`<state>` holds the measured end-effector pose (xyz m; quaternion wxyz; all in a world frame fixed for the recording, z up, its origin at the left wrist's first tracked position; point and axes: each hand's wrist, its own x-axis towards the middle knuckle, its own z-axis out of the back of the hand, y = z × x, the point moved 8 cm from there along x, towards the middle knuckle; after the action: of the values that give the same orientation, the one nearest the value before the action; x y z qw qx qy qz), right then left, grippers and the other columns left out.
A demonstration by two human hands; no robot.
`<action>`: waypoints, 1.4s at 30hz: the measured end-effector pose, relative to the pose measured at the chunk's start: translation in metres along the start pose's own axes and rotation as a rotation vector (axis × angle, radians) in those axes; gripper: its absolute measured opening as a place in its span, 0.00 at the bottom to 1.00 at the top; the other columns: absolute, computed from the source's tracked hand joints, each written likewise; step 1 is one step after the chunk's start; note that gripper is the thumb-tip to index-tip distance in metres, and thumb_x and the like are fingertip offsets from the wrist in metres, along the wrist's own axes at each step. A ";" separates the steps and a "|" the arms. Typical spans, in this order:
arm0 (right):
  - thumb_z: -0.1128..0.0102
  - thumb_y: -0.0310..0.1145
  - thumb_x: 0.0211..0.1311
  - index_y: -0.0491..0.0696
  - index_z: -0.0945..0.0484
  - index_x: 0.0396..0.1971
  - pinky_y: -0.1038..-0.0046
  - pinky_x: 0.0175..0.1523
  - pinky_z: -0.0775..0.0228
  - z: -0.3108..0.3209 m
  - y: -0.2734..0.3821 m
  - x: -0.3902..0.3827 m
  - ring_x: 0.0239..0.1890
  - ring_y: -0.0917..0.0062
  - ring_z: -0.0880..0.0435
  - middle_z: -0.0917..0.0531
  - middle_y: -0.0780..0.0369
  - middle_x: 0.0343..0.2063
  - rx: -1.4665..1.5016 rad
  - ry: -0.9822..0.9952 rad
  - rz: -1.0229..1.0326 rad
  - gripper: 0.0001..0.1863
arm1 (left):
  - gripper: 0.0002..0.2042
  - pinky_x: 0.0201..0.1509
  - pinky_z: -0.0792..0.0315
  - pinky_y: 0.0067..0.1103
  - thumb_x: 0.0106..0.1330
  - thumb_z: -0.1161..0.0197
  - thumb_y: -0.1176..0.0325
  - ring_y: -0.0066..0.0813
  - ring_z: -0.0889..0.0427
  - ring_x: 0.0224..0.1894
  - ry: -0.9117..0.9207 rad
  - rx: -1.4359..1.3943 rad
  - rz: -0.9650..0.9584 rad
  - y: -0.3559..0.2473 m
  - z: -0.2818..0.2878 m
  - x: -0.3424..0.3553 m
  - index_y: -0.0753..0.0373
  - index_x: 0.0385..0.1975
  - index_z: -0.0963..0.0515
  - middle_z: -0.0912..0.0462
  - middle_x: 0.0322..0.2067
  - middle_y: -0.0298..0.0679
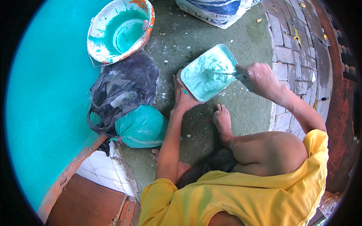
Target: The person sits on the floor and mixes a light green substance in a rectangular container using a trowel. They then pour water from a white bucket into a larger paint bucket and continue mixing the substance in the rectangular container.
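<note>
A rectangular tray of pale turquoise, creamy paste is held tilted over the concrete ground. My left hand grips its left side, with a turquoise smear on the skin. My right hand is closed on the handle of a stirring tool, whose narrow metal part reaches into the paste; its exact shape is partly hidden by the paste.
A paint-streaked bucket, black plastic bag and knotted turquoise bag lie left, beside a turquoise surface. A printed sack lies at the top; brick paving runs along the right. My bare foot is below the tray.
</note>
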<state>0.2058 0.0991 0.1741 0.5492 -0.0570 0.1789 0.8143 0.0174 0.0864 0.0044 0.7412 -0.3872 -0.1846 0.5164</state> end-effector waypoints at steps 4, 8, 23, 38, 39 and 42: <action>0.45 0.27 0.55 0.45 0.24 0.37 0.68 0.22 0.28 -0.003 0.027 0.007 0.20 0.67 0.19 0.21 0.58 0.19 -0.026 -0.068 0.140 0.08 | 0.69 0.73 0.68 0.45 0.25 0.20 0.50 0.49 0.52 0.68 0.057 0.004 0.070 0.003 -0.004 0.000 0.71 0.63 0.66 0.50 0.63 0.54; 0.44 0.25 0.51 0.46 0.24 0.38 0.67 0.26 0.26 -0.021 0.040 0.028 0.24 0.67 0.17 0.20 0.58 0.21 -0.089 -0.170 0.207 0.12 | 0.69 0.73 0.69 0.44 0.25 0.20 0.50 0.48 0.52 0.69 0.078 0.022 0.033 -0.002 -0.006 0.005 0.71 0.63 0.66 0.49 0.63 0.54; 0.44 0.27 0.54 0.45 0.23 0.39 0.67 0.24 0.28 -0.033 0.034 0.005 0.22 0.69 0.19 0.23 0.59 0.19 -0.176 0.074 0.276 0.11 | 0.66 0.72 0.67 0.48 0.25 0.20 0.50 0.48 0.49 0.68 -0.037 0.056 -0.014 -0.006 0.005 0.003 0.68 0.63 0.62 0.48 0.62 0.51; 0.42 0.26 0.46 0.45 0.20 0.22 0.72 0.27 0.28 -0.064 0.104 0.054 0.26 0.72 0.16 0.18 0.60 0.22 -0.274 0.058 0.342 0.04 | 0.66 0.71 0.68 0.51 0.29 0.25 0.40 0.50 0.53 0.68 -0.017 0.251 -0.084 0.011 -0.017 -0.003 0.68 0.64 0.63 0.52 0.63 0.53; 0.42 0.26 0.45 0.45 0.20 0.21 0.73 0.27 0.28 -0.066 0.110 0.048 0.26 0.73 0.16 0.18 0.60 0.22 -0.310 0.056 0.379 0.03 | 0.67 0.71 0.68 0.50 0.28 0.25 0.39 0.49 0.53 0.68 -0.035 0.189 -0.072 0.013 -0.015 -0.003 0.67 0.64 0.63 0.53 0.63 0.52; 0.39 0.28 0.42 0.49 0.17 0.18 0.73 0.26 0.27 -0.063 0.116 0.034 0.27 0.72 0.16 0.17 0.61 0.20 -0.376 0.041 0.446 0.03 | 0.67 0.71 0.68 0.49 0.27 0.24 0.40 0.48 0.53 0.69 -0.046 0.139 -0.079 0.013 -0.012 -0.004 0.68 0.64 0.63 0.53 0.64 0.51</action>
<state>0.0803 0.0685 0.1325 0.3328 -0.1334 0.0442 0.9325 0.0162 0.0803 -0.0128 0.7815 -0.3153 -0.1804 0.5073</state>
